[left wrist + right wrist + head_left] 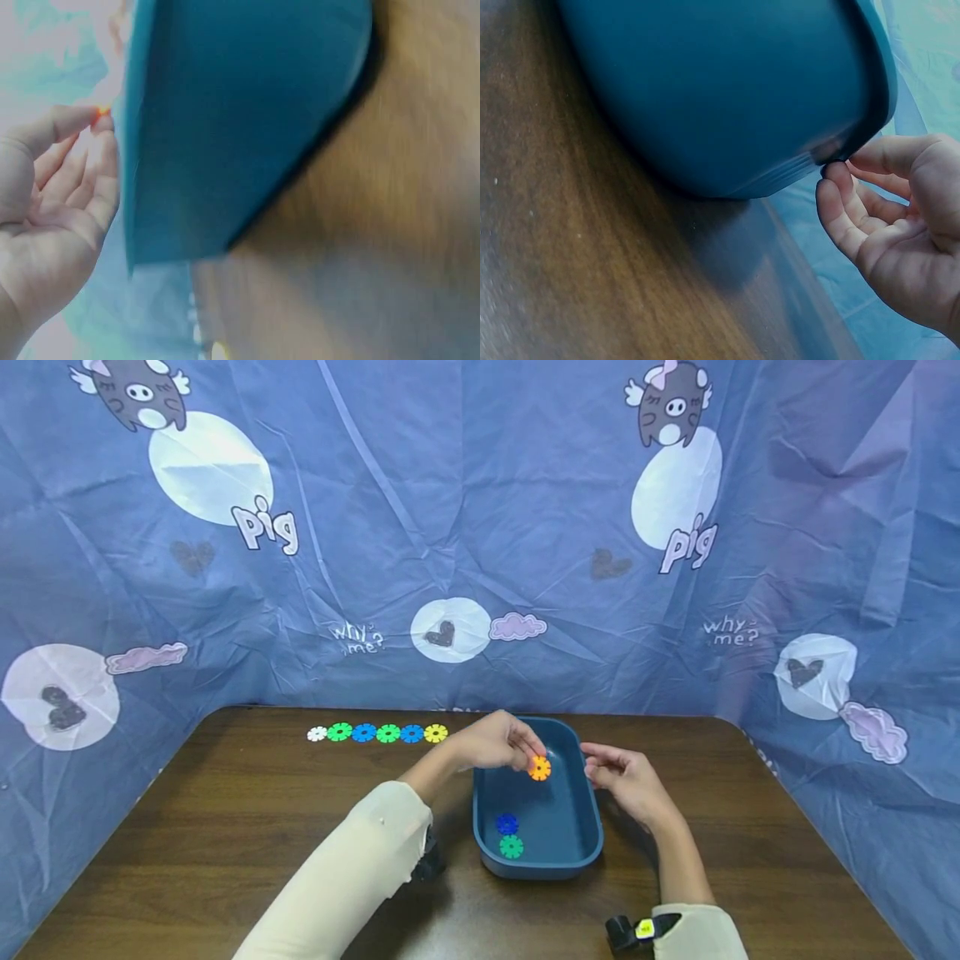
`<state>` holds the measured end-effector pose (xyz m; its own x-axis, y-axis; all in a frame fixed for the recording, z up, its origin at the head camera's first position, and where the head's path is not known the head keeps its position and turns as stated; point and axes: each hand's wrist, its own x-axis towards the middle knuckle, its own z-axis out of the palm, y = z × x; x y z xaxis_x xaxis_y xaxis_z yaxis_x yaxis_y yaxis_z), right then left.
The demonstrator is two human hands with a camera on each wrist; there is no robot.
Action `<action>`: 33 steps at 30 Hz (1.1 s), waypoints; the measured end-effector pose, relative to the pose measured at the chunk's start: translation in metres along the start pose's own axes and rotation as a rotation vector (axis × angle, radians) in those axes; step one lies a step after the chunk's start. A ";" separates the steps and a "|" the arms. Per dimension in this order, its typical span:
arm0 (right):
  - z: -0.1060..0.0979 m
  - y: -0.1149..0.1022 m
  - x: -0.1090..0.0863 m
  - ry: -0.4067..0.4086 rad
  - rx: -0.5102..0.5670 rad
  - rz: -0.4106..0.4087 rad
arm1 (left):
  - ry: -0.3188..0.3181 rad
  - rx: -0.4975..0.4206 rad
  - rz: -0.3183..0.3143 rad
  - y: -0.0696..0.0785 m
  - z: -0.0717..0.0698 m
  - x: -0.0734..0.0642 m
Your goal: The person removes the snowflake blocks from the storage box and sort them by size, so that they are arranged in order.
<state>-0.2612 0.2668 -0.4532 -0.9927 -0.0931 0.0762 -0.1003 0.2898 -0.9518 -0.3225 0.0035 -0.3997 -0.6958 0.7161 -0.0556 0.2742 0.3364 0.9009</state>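
Note:
My left hand (pixel 491 743) is over the dark blue plastic basin (pixel 480 852) and pinches an orange notched plastic disc (pixel 540 768) between thumb and fingertips. In the left wrist view, only a small bit of that orange disc (pixel 103 111) shows at the fingertips of the left hand (pixel 64 187). On the basin's right side, my right hand (pixel 630 785) pinches the rim with thumb and index finger. The right wrist view shows the right hand (pixel 907 217) at the basin's edge (pixel 885 82). Inside the basin lie a blue disc (pixel 507 824) and a green disc (pixel 512 847).
On the brown wooden table (pixel 247 810), to the basin's left, several notched discs form a row, from a white disc (pixel 317 734) to a yellow disc (pixel 436 733), with green and blue between. A blue printed cloth (pixel 480 527) hangs behind the table.

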 end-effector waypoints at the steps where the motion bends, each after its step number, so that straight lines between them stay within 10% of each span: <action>1: 0.001 0.000 0.000 0.004 0.001 0.003 | 0.027 -0.007 0.000 -0.002 -0.007 -0.003; 21: 0.000 -0.002 -0.003 -0.011 0.006 -0.007 | 0.642 0.037 -0.133 -0.096 -0.136 -0.109; 33: 0.001 -0.004 -0.003 -0.004 0.007 0.005 | 0.870 0.074 -0.293 -0.145 -0.176 -0.174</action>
<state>-0.2579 0.2646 -0.4497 -0.9930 -0.0953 0.0703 -0.0948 0.2836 -0.9542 -0.3588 -0.2776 -0.4451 -0.9900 -0.1062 0.0929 0.0289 0.4919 0.8702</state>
